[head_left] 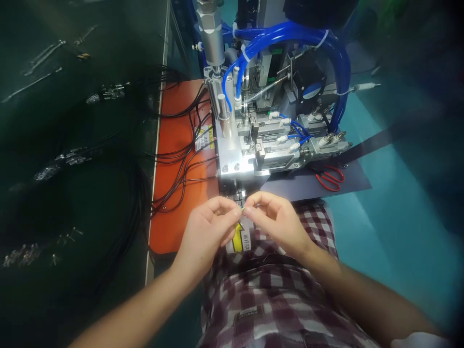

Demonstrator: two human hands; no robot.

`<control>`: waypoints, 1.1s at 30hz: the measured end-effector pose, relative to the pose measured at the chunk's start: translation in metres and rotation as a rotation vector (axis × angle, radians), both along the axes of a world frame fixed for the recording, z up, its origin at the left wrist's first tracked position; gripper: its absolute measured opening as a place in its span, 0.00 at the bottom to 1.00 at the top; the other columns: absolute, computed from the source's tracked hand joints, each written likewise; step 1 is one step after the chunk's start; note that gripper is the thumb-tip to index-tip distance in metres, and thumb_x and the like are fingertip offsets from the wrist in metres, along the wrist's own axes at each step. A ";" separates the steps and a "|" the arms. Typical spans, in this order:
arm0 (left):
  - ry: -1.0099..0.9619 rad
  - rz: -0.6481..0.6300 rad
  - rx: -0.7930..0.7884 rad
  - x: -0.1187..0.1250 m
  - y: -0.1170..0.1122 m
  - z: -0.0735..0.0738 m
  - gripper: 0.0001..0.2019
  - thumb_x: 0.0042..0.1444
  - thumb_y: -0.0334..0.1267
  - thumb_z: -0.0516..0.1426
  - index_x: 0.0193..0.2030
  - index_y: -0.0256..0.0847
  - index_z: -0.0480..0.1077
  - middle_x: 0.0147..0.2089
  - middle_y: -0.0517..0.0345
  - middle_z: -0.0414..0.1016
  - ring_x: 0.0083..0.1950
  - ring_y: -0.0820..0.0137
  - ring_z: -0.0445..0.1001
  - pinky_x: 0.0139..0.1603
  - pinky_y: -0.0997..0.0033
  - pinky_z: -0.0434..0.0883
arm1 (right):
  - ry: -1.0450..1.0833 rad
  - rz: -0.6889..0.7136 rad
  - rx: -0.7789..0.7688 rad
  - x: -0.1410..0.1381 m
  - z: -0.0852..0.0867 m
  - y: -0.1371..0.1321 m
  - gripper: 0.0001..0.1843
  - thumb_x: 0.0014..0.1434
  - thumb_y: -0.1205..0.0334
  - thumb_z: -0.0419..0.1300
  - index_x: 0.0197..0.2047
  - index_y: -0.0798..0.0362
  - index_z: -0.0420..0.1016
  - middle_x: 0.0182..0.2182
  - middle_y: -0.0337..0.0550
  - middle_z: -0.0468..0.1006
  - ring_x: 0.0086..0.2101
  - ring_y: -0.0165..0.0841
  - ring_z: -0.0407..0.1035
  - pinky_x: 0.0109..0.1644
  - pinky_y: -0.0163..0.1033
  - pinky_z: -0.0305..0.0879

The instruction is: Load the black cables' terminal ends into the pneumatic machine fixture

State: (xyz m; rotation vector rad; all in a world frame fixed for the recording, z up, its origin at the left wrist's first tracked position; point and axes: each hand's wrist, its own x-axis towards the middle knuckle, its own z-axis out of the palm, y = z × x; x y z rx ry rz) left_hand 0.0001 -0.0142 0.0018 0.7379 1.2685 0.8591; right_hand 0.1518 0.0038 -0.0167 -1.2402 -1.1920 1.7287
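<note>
Both hands meet in front of the machine, fingertips nearly touching. My left hand (213,222) is closed in a pinch of thumb and forefinger. Opposite it, my right hand (273,217) pinches in the same way. Between the fingertips shows a tiny pale, yellow-green strand that looks like a thin wire (243,209); most of it is hidden by the fingers. Just beyond the hands is a small dark fixture (239,195) at the machine's front. Below them lies a label with a yellow arrow (237,240), partly covered by my left hand.
A metal machine (235,154) with blue air hoses (340,63) stands ahead. Black cables (184,166) cross an orange plate (174,232) at left. Metal parts (72,157) lie on the dark table further left. Red-handled scissors or snips (331,179) rest at right.
</note>
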 end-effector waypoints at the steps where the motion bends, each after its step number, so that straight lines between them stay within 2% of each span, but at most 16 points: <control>1: 0.009 0.001 0.003 0.000 0.000 0.000 0.09 0.55 0.39 0.60 0.29 0.38 0.66 0.16 0.70 0.55 0.17 0.82 0.51 0.20 0.77 0.47 | 0.001 -0.012 -0.005 -0.002 0.000 0.000 0.14 0.53 0.53 0.65 0.30 0.54 0.69 0.17 0.29 0.59 0.18 0.23 0.50 0.19 0.31 0.46; 5: 0.000 0.022 0.009 0.000 0.000 -0.001 0.09 0.55 0.38 0.60 0.30 0.38 0.65 0.18 0.69 0.58 0.17 0.83 0.52 0.21 0.77 0.46 | 0.053 -0.038 -0.044 -0.008 0.001 0.003 0.14 0.51 0.54 0.66 0.28 0.54 0.69 0.17 0.30 0.62 0.18 0.23 0.52 0.19 0.31 0.49; 11: -0.124 0.060 -0.025 0.000 0.000 -0.001 0.09 0.54 0.37 0.60 0.31 0.39 0.64 0.20 0.69 0.59 0.17 0.84 0.52 0.21 0.76 0.45 | 0.124 -0.050 -0.099 -0.010 -0.002 0.001 0.10 0.53 0.58 0.63 0.27 0.54 0.67 0.15 0.28 0.58 0.17 0.22 0.49 0.19 0.30 0.45; 17: -0.128 0.077 -0.046 0.001 0.001 -0.002 0.08 0.53 0.37 0.61 0.31 0.38 0.66 0.17 0.70 0.58 0.16 0.83 0.52 0.21 0.76 0.46 | 0.034 -0.097 0.044 -0.009 -0.002 -0.003 0.09 0.53 0.60 0.63 0.27 0.53 0.67 0.16 0.30 0.59 0.19 0.24 0.51 0.21 0.32 0.49; 26: -0.094 0.065 -0.047 0.001 0.000 -0.001 0.09 0.53 0.38 0.61 0.30 0.38 0.66 0.17 0.70 0.58 0.15 0.84 0.51 0.21 0.76 0.45 | -0.049 -0.062 0.034 -0.009 0.001 0.001 0.08 0.54 0.58 0.62 0.30 0.54 0.70 0.17 0.31 0.61 0.18 0.23 0.50 0.20 0.32 0.47; 33: -0.143 0.104 -0.055 0.002 0.000 -0.001 0.09 0.52 0.37 0.61 0.29 0.38 0.64 0.21 0.68 0.63 0.15 0.85 0.52 0.20 0.77 0.47 | 0.026 -0.072 0.076 -0.012 -0.001 -0.003 0.11 0.57 0.56 0.61 0.29 0.53 0.67 0.20 0.33 0.66 0.20 0.24 0.57 0.22 0.30 0.56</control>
